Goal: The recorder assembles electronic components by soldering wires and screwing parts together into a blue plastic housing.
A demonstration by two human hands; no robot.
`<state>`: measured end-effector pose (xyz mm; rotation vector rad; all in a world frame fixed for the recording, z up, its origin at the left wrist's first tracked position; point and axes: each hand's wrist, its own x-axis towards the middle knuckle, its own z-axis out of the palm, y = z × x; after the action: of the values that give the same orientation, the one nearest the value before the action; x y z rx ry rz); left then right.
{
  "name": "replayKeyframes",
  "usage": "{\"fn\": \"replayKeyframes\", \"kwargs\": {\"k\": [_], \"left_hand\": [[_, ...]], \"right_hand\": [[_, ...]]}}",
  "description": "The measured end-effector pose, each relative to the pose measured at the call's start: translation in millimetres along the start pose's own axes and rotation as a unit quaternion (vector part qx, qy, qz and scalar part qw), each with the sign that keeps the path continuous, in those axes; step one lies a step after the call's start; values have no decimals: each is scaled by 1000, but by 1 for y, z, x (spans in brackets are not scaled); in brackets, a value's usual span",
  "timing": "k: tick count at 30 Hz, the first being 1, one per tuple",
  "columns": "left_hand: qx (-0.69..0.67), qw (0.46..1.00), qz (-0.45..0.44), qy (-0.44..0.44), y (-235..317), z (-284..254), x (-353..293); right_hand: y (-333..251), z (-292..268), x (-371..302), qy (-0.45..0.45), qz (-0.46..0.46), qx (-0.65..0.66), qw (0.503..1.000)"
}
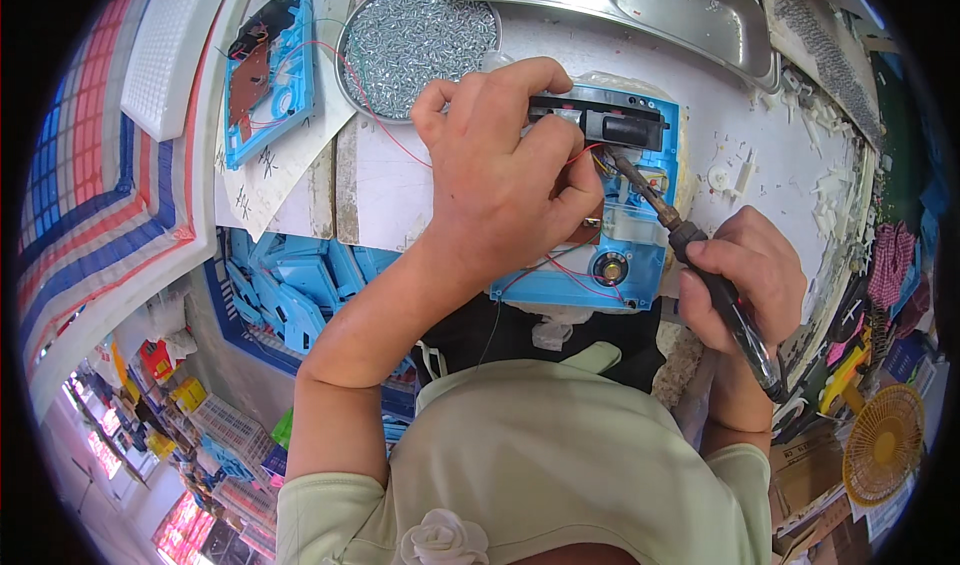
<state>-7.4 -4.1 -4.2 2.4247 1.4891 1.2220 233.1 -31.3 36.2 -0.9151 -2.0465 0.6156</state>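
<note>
A blue plastic casing (pixel 645 283) lies open in front of me, with a black block (pixel 632 131) along its far edge and a small round speaker (pixel 611 267) near its front. My left hand (pixel 500 165) is over the casing's left part, its thumb and finger pinched on a thin red wire (pixel 588 149). My right hand (pixel 752 277) grips the dark handle of a soldering iron (pixel 712 270). The iron's tip points left into the casing, beside the black block and close to the left fingertips. The exact contact at the tip is too small to tell.
A round pan of screws (pixel 420 45) stands beyond my left hand, and a steel tray (pixel 690 15) beyond the casing. Another wired blue casing (pixel 302 60) lies left. Blue parts fill a crate (pixel 225 295) below. White plastic scraps (pixel 835 190) and a yellow fan (pixel 884 445) are right.
</note>
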Motion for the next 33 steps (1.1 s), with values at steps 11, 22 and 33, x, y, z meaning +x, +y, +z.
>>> {"fn": "replayKeyframes", "kwargs": {"k": [11, 22, 33], "left_hand": [[-1, 1000, -7, -11, 0, -3, 1], [-13, 999, -18, -25, 0, -4, 0], [-37, 999, -24, -14, 0, 0, -2]], "right_hand": [[-1, -2, 0, 5, -3, -3, 1000], [-2, -4, -5, 22, -2, 0, 1000], [-1, -4, -7, 19, 0, -2, 1000]]}}
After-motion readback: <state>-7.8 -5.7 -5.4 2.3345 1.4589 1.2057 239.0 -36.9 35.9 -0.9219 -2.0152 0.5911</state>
